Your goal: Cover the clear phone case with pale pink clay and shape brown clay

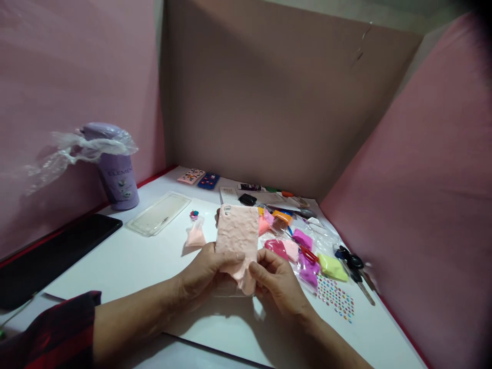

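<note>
Both my hands hold up a phone case covered with lumpy pale pink clay (237, 236) above the white table (134, 261). My left hand (205, 271) grips its lower left side, thumb pressed on the clay face. My right hand (274, 279) pinches the lower right corner, where the clay hangs over the edge. A small bag of pale pink clay (195, 237) lies just left of the case.
Bags of coloured clay (303, 251) lie to the right, with black scissors (355, 269) and a sticker sheet (336, 297). A clear phone case (158, 213), a purple cup under crumpled plastic (115, 171) and a black pad (49, 256) are on the left. Pink panels enclose the table.
</note>
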Demonstrator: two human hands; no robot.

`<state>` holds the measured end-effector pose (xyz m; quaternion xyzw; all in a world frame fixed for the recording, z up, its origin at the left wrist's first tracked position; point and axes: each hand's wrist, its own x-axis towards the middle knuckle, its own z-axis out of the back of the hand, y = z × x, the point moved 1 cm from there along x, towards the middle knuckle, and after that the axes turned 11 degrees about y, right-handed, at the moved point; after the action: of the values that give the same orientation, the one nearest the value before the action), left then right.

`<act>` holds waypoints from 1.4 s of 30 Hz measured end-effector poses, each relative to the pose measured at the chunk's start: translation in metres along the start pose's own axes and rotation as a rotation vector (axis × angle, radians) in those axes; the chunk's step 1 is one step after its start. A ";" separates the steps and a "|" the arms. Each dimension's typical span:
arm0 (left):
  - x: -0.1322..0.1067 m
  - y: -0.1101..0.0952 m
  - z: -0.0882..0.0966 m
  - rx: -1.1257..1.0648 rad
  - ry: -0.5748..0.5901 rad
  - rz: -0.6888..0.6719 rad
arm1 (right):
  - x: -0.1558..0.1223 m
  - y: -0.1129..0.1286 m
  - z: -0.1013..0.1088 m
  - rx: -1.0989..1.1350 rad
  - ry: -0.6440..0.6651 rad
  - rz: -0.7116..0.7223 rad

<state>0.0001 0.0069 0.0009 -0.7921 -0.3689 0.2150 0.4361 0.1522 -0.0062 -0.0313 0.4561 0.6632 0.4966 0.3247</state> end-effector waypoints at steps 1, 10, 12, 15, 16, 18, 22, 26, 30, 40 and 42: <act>0.001 0.000 0.001 0.011 -0.014 -0.002 | 0.000 0.000 -0.001 0.012 0.011 -0.005; 0.001 0.005 0.003 0.045 -0.013 -0.008 | -0.004 0.015 -0.010 -0.135 -0.018 0.114; 0.001 0.004 0.001 0.042 -0.008 -0.014 | -0.003 0.016 -0.009 -0.093 0.017 0.086; 0.001 0.002 0.000 0.040 -0.019 -0.017 | -0.003 0.016 -0.008 -0.070 0.043 0.063; 0.001 0.002 0.001 0.039 -0.022 -0.014 | -0.004 0.016 -0.007 -0.070 0.049 0.059; 0.002 0.002 0.003 0.037 -0.024 -0.023 | -0.005 0.016 -0.006 -0.075 0.068 0.061; 0.002 0.004 0.006 0.071 0.001 -0.047 | -0.006 0.015 -0.005 -0.119 0.064 0.064; 0.001 0.004 0.006 0.093 0.022 -0.024 | -0.003 0.012 -0.002 -0.174 -0.051 0.111; 0.001 0.002 0.004 0.097 0.005 -0.020 | -0.001 0.010 -0.001 -0.196 -0.088 0.106; 0.001 0.001 0.005 0.037 -0.053 -0.013 | 0.000 0.011 0.001 -0.091 -0.078 0.087; 0.001 0.002 0.006 0.043 -0.051 -0.007 | 0.001 0.007 0.002 -0.053 -0.072 0.062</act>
<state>-0.0025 0.0106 -0.0041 -0.7755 -0.3781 0.2417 0.4442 0.1555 -0.0035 -0.0252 0.4852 0.6233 0.5073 0.3446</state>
